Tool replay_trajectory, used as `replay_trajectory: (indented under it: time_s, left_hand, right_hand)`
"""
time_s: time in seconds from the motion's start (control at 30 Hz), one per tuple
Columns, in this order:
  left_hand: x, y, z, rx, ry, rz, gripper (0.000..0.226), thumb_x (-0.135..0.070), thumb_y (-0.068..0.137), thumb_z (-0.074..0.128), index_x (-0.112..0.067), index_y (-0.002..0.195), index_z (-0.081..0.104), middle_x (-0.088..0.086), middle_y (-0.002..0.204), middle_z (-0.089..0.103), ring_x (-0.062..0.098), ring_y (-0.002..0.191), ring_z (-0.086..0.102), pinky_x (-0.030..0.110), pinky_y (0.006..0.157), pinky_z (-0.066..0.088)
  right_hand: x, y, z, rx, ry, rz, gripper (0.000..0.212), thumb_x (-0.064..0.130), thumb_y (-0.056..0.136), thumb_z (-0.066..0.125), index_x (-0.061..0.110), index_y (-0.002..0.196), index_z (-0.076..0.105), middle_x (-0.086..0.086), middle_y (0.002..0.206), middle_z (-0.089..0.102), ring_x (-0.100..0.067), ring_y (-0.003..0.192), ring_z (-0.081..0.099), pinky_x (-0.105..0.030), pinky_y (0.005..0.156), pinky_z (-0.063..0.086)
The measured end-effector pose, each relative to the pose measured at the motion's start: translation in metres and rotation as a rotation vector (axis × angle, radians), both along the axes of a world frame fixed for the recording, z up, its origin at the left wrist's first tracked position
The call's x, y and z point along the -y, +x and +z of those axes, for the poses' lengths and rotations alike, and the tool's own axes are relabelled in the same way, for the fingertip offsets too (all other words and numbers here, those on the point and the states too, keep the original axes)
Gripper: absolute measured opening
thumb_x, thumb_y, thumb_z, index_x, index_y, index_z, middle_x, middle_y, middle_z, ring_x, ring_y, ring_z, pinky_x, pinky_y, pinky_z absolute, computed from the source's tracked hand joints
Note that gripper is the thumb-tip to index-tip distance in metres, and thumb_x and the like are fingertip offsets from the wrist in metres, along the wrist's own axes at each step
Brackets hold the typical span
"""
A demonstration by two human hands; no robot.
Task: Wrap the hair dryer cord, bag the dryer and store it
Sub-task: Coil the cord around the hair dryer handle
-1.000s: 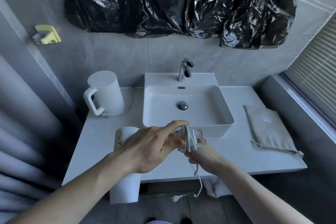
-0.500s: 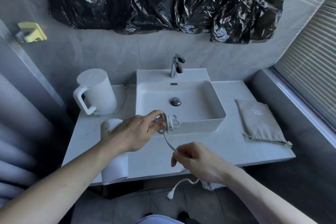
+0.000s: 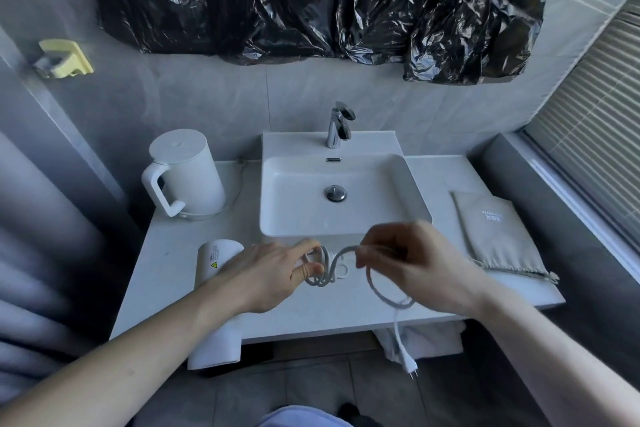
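Rose from the counter edge since half a second before, right hand [image 3: 415,263] pinching cord [image 3: 381,291] beside left hand's [image 3: 273,274] fingertips, seemingly clamping coils; plug [image 3: 410,366] dangling below; dryer [image 3: 216,288] under left wrist.

Both bare arms reach forward, side by side. The left hand [image 3: 273,274] pinches with thumb and forefinger. The right hand [image 3: 412,260] curls, fingers closed.

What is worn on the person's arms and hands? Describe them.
Both forearms are bare, with no sleeves in view. The left hand and right hand wear no gloves; no rings, watch or bracelets are visible. Fingernails look short and unpainted.
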State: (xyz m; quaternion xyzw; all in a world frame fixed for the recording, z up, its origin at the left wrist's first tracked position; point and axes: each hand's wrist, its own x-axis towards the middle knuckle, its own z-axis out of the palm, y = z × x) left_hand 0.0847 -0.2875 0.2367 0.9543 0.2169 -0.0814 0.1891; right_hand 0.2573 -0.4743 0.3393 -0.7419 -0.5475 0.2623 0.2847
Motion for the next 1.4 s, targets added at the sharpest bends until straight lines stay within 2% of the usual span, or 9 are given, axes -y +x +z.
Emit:
replay_trajectory:
  time_s: [0.37, 0.57, 0.67, 0.73, 0.9, 1.0, 1.13, 1.3, 1.4]
  left_hand:
    - [0.022, -0.012, 0.024, 0.08, -0.058, -0.097, 0.047, -0.073, 0.103, 0.031, -0.053, 0.145, 0.036, -0.025, 0.115, 0.072, 0.025, 0.108, 0.065, 0.041, 0.083, 0.051]
    - [0.027, -0.013, 0.042, 0.133, -0.087, -0.086, 0.044, -0.067, 0.105, 0.036, -0.044, 0.143, 0.04, -0.053, 0.106, 0.033, 0.023, 0.1, 0.053, 0.036, 0.072, 0.039]
    - [0.027, -0.015, 0.045, 0.148, -0.046, -0.089, 0.046, -0.065, 0.105, 0.038, -0.044, 0.146, 0.038, -0.044, 0.105, 0.045, 0.023, 0.097, 0.05, 0.038, 0.07, 0.04]
    - [0.026, -0.015, 0.044, 0.156, -0.018, -0.086, 0.055, -0.073, 0.1, 0.031, -0.046, 0.148, 0.029, -0.015, 0.088, 0.066, 0.024, 0.087, 0.061, 0.04, 0.074, 0.047]
    - [0.019, -0.012, 0.037, 0.205, -0.082, -0.071, 0.075, -0.077, 0.097, 0.027, -0.051, 0.161, -0.002, -0.009, 0.1, 0.076, 0.026, 0.085, 0.065, 0.044, 0.079, 0.053]
    - [0.016, -0.011, 0.041, 0.257, -0.083, -0.055, 0.063, -0.067, 0.102, 0.037, -0.053, 0.16, 0.016, -0.015, 0.11, 0.076, 0.024, 0.096, 0.064, 0.036, 0.076, 0.046]
    - [0.009, -0.007, 0.046, 0.254, -0.12, -0.032, 0.055, -0.071, 0.098, 0.029, -0.048, 0.148, 0.034, -0.032, 0.075, 0.065, 0.02, 0.077, 0.051, 0.041, 0.078, 0.051]
    - [-0.009, 0.0, 0.043, 0.307, -0.195, 0.049, 0.045, -0.07, 0.099, 0.033, -0.047, 0.137, 0.041, -0.034, 0.102, 0.075, 0.018, 0.082, 0.06, 0.042, 0.081, 0.054]
    - [-0.023, 0.005, 0.039, 0.243, -0.085, 0.065, 0.041, -0.065, 0.105, 0.038, -0.045, 0.14, 0.04, -0.03, 0.115, 0.076, 0.027, 0.095, 0.066, 0.045, 0.085, 0.055]
  right_hand:
    - [-0.042, 0.035, -0.041, -0.157, 0.22, -0.189, 0.028, 0.035, 0.102, 0.068, 0.01, 0.089, 0.076, 0.004, 0.065, 0.044, -0.009, 0.057, 0.031, -0.022, 0.051, 0.027]
    - [-0.05, 0.043, -0.073, -0.278, 0.186, -0.26, 0.031, 0.03, 0.101, 0.07, 0.001, 0.091, 0.075, 0.018, 0.049, 0.043, -0.002, 0.045, 0.031, -0.009, 0.046, 0.025]
    - [-0.051, 0.039, -0.088, -0.326, 0.138, -0.261, 0.035, 0.037, 0.101, 0.069, 0.006, 0.087, 0.076, 0.016, 0.052, 0.039, -0.004, 0.047, 0.027, -0.014, 0.045, 0.024]
    - [-0.053, 0.034, -0.097, -0.35, 0.097, -0.26, 0.037, 0.041, 0.101, 0.068, 0.01, 0.083, 0.075, 0.015, 0.055, 0.038, -0.005, 0.051, 0.029, -0.017, 0.049, 0.026]
    - [-0.058, 0.024, -0.11, -0.551, 0.032, -0.244, 0.041, 0.054, 0.095, 0.071, 0.021, 0.071, 0.073, -0.001, 0.071, 0.057, -0.016, 0.071, 0.05, -0.03, 0.069, 0.039]
    - [-0.057, 0.017, -0.109, -0.659, -0.031, -0.249, 0.041, 0.053, 0.087, 0.078, 0.018, 0.071, 0.065, -0.01, 0.069, 0.05, -0.021, 0.065, 0.04, -0.029, 0.057, 0.032]
    - [-0.053, 0.01, -0.112, -0.689, -0.071, -0.221, 0.036, 0.018, 0.091, 0.061, 0.026, 0.056, 0.058, 0.003, 0.061, 0.03, -0.015, 0.06, 0.019, -0.025, 0.052, 0.021]
    - [-0.037, -0.003, -0.118, -0.557, -0.126, -0.123, 0.036, 0.023, 0.109, 0.058, 0.025, 0.078, 0.075, 0.007, 0.064, 0.05, -0.003, 0.055, 0.046, -0.015, 0.057, 0.037]
    - [-0.022, -0.01, -0.119, -0.543, -0.144, -0.044, 0.029, 0.022, 0.11, 0.054, 0.023, 0.086, 0.071, 0.008, 0.072, 0.068, -0.01, 0.077, 0.067, -0.024, 0.077, 0.046]
